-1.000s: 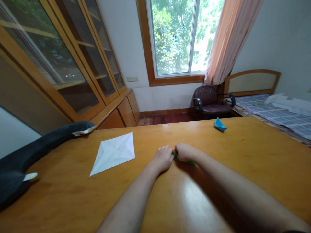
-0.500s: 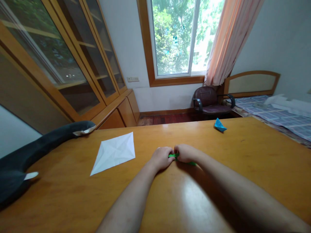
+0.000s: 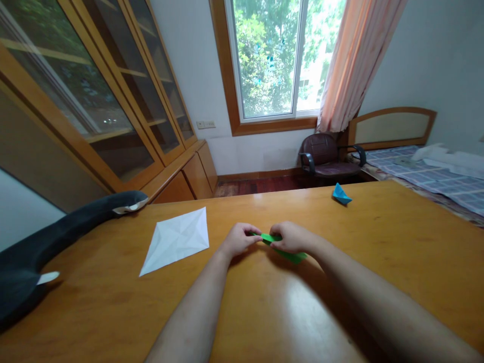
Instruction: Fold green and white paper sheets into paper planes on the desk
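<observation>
Hands meet over the middle of the wooden table (image 3: 378, 262) in the head view, the only one there is, and between them lies a small folded piece of green paper (image 3: 282, 247). The left hand (image 3: 238, 239) pinches its near-left tip between thumb and fingertips, the other fingers curled in. The right hand (image 3: 289, 237) lies over the middle of the strip, fingers pressed together and bent down onto it, thumb tucked beneath as far as I can tell, so both hands have it nipped. The paper's free end pokes out towards four o'clock from under the right hand and seems to rest on the tabletop. It looks feather-light and thin, stiffened somewhat by its layers, yet easy to crumple or tear; I would judge it wants a gentle fingertip grip at the creased edges and ends, not a squeeze across the flat. On varnished wood it would likely slide freely unless one hand keeps it down. At about ten o'clock from the hands lies a creased white sheet (image 3: 177, 240), well apart from them. A small blue folded boat (image 3: 341, 194) sits at about one o'clock, near the far edge. At nine o'clock a dark plush toy (image 3: 64, 229) drapes over the left edge.
</observation>
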Demonstrator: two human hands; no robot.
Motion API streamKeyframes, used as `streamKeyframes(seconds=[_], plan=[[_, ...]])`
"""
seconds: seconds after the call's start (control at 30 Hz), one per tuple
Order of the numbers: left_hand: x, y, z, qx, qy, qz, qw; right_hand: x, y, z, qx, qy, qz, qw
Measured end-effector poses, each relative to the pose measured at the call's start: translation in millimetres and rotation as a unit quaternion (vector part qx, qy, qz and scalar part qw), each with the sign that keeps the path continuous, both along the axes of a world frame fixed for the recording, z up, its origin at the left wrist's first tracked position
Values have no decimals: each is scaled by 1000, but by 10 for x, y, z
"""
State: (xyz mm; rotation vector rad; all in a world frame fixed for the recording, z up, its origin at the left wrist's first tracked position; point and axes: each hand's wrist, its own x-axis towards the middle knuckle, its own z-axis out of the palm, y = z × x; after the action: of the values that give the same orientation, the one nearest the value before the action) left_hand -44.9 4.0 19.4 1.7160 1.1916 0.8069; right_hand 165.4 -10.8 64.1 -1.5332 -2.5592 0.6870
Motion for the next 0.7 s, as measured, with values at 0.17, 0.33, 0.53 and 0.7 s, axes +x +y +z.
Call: streamKeyframes(seconds=[0.17,0.33,0.53,0.7], plan=[[1,-6,-4,4,-22,-46,999,-34,-11,-11,-1,18,8,1000],[-21,12,-35,27,-17,-64,997,-43,23,-72,-9,46,12,999],[-4,1,-36,46,-9,-46,998,-79,52,-104,-23,73,-14,997],[25,-22,-13,53,7,-29,998,-83,66,-107,-34,76,-30,996]])
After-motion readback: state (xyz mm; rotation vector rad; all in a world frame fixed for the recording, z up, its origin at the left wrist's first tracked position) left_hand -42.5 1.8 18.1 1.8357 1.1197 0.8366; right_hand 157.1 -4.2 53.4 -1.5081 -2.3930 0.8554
